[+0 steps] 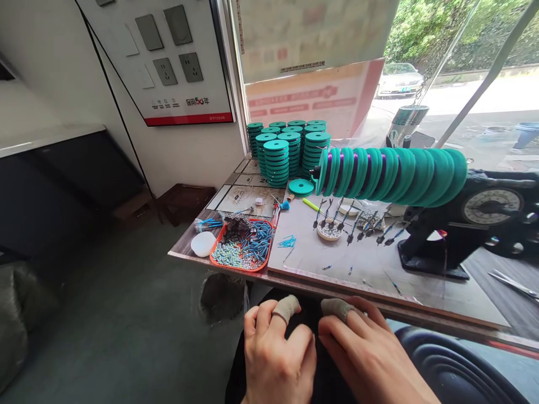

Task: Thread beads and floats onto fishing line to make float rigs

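My left hand (275, 350) and my right hand (366, 350) rest side by side on my lap, below the near edge of the worktable (370, 269). Each has a grey fabric cot on a fingertip. The fingers are curled loosely and I see nothing held in either hand. Above them, a black winding machine (467, 224) carries a long row of teal spools (391, 174) on its shaft, with small dark hooks and weights hanging from the spools. Stacks of teal spools (288, 148) stand at the back of the table, and one loose spool (301, 187) lies flat beside them.
An orange tray (219, 245) with several small blue and silver parts sits at the table's left, beside a white round lid (202, 244). A small dish of beads (329, 231) lies mid-table. Scissors (511, 282) lie at the right. A window is behind.
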Available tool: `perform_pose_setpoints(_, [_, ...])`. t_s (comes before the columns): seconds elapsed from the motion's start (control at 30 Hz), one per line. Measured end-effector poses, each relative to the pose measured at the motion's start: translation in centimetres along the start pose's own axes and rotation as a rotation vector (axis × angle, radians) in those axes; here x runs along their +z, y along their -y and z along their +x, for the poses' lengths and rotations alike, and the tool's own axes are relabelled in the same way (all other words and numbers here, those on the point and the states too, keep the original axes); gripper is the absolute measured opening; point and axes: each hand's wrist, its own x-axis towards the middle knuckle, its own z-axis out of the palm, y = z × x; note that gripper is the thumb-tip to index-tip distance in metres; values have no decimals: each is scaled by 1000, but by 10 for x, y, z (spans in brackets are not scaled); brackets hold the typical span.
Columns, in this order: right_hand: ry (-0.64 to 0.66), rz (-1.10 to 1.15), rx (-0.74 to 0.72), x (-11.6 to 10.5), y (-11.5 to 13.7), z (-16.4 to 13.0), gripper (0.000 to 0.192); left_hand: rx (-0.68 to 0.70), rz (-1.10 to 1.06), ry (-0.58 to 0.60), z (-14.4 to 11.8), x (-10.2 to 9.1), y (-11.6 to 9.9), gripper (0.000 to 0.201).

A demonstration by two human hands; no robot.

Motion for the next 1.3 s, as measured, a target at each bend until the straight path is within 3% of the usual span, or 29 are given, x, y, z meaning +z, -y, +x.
perform_pose_setpoints(0.1, [41,13,14,-2,-2,-2,17,-3,3,7,1,-1,-1,19])
perform_pose_setpoints(0.37, [-7,-31,11,-1,5,4,37,18,-6,-3,2,-1,-3,20])
perform_pose_setpoints(0.53, [-79,-45,9,-5,1,6,31,8,-9,2,4,-1,-3,19])
perform_pose_setpoints(0.73, [9,2,11,-6,1,6,39,15,7,14,5,0,-3,19])
perform_pose_setpoints(0.9, [-41,-9,15,-4,0,5,32,38,39,15,6,-2,-4,19])
perform_pose_setpoints(1.07, [-46,4,16,0,-2,1,42,24,2,57,9,-3,-5,16])
perform_pose_setpoints(1.13, [-69,14,28,0,-2,1,41,-50,-54,124,11,-7,-4,7])
perform_pose_setpoints(1.3, [-98,48,22,-4,-2,2,34,-168,-195,560,19,-23,3,7])
